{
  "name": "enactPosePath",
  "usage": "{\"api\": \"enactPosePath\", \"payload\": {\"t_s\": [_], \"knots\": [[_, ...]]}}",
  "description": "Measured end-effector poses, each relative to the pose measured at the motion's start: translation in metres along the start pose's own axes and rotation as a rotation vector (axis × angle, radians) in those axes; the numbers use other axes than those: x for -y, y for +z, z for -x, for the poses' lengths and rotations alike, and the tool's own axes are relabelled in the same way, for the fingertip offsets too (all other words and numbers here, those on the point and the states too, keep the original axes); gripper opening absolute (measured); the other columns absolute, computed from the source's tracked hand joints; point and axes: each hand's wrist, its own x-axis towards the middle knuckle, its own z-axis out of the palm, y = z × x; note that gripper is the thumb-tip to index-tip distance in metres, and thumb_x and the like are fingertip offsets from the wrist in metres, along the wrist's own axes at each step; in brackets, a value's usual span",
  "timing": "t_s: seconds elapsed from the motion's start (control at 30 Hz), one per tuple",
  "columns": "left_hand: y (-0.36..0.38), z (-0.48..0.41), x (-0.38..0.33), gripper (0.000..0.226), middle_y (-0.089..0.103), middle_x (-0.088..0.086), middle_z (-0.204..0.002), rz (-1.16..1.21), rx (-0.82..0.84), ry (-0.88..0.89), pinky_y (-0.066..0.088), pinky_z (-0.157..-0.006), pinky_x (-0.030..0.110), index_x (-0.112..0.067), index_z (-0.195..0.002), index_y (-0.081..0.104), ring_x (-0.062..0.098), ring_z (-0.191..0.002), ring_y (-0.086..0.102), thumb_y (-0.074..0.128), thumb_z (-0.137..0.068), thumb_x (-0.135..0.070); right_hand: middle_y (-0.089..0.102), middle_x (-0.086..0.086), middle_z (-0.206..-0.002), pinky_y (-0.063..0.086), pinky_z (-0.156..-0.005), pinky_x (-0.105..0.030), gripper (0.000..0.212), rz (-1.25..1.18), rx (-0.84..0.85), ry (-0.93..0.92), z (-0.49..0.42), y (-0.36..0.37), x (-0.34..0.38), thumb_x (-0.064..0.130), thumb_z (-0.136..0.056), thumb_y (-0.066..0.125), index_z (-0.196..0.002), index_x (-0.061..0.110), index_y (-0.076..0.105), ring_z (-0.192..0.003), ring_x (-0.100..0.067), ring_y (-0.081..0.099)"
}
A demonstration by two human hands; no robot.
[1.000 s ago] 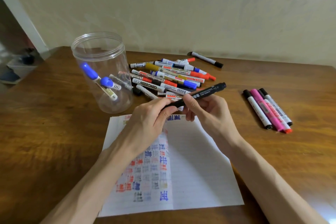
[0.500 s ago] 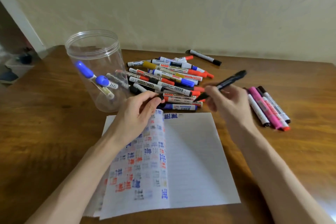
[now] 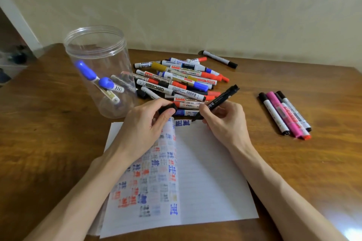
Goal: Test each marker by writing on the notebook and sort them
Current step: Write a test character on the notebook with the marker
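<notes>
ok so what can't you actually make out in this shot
Head view only:
- Whether the tip of the black marker touches the white lined notebook: too small.
- The black cap: mostly covered by fingers of the left hand.
- Test marks on the curled left page: blurred, unreadable.
- Lowest pens in the loose marker pile: buried under others.
</notes>
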Motion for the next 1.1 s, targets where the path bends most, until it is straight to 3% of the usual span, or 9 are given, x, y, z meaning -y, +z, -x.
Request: {"api": "enactPosePath", "payload": {"t_s": [0.13, 0.4, 0.53, 0.87, 1.1], "knots": [[-0.0002, 0.0000, 0.0021, 0.031, 0.072, -0.014, -0.113, 0.007, -0.012, -0.001, 0.060, -0.078, 0.021, -0.021, -0.122, 0.068, -0.002, -0.104, 0.067, 0.053, -0.103, -0.040, 0.076, 0.014, -0.083, 0.052, -0.057, -0.013, 0.007, 0.027, -0.011, -0.009, -0.0005, 0.0002, -0.0001, 0.025, -0.096, 0.075, -0.094, 0.018, 0.075, -0.073, 0.003, 0.073], [-0.0001, 0.0003, 0.0017, 0.029, 0.073, -0.012, -0.115, 0.038, -0.006, -0.011, 0.062, -0.080, 0.028, -0.021, -0.122, 0.067, 0.000, -0.107, 0.068, 0.054, -0.104, -0.039, 0.074, 0.016, -0.080, 0.050, -0.055, -0.011, 0.010, 0.108, -0.046, -0.043, 0.0025, 0.0010, 0.0012, 0.025, -0.094, 0.076, -0.089, 0.017, 0.075, -0.071, 0.005, 0.070], [-0.0004, -0.0002, 0.0008, 0.030, 0.073, -0.012, -0.115, 0.049, -0.018, -0.014, 0.062, -0.080, 0.026, -0.020, -0.122, 0.067, -0.001, -0.107, 0.068, 0.053, -0.104, -0.039, 0.076, 0.011, -0.075, 0.054, -0.056, -0.016, 0.013, 0.068, -0.075, -0.028, 0.0017, -0.0017, 0.0004, 0.022, -0.095, 0.075, -0.082, 0.019, 0.073, -0.070, -0.002, 0.073], [-0.0006, 0.0001, 0.0002, 0.031, 0.072, -0.012, -0.117, 0.052, -0.015, -0.003, 0.061, -0.080, 0.024, -0.021, -0.123, 0.066, 0.000, -0.109, 0.067, 0.053, -0.103, -0.040, 0.072, 0.014, -0.066, 0.050, -0.053, -0.014, 0.013, 0.058, -0.030, -0.028, 0.0040, 0.0000, 0.0036, 0.021, -0.092, 0.076, -0.080, 0.018, 0.073, -0.062, 0.002, 0.070], [-0.0005, -0.0003, 0.0009, 0.032, 0.071, -0.015, -0.115, 0.054, -0.019, -0.007, 0.061, -0.080, 0.024, -0.021, -0.123, 0.067, -0.002, -0.108, 0.067, 0.053, -0.103, -0.042, 0.076, 0.009, -0.075, 0.053, -0.055, -0.016, 0.011, 0.068, -0.079, -0.031, 0.0027, -0.0010, 0.0009, 0.022, -0.093, 0.075, -0.082, 0.020, 0.073, -0.069, -0.006, 0.073]]}}
